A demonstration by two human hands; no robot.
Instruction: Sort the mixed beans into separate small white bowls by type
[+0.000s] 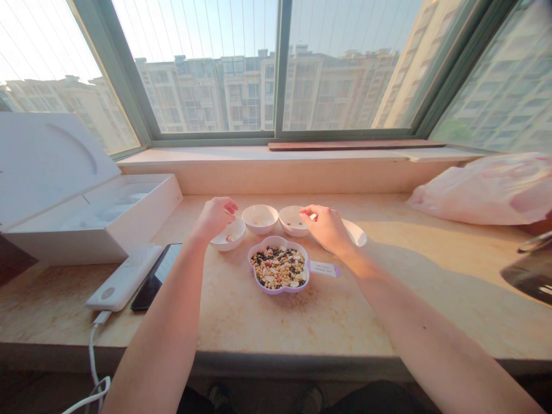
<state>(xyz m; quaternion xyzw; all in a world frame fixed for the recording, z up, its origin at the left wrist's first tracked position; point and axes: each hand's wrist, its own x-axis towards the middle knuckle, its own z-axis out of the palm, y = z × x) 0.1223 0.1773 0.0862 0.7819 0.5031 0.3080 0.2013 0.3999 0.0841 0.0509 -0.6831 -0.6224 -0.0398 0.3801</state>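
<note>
Head view over a mottled marble sill:
- Left hand: fingers curled inward above a small white ceramic bowl; cannot tell whether they grip anything.
- Right hand: fingertips pinched together at the rim of a second white bowl; anything held is hidden.
- Just below the hands, a lilac scalloped dish holds mixed beans and nuts; its handle bears a white label, unreadable.
- A third white bowl sits between the hands, a fourth white bowl partly behind the right hand.
- Further left lie a white cardboard box, a white power bank and a black smartphone.
</note>
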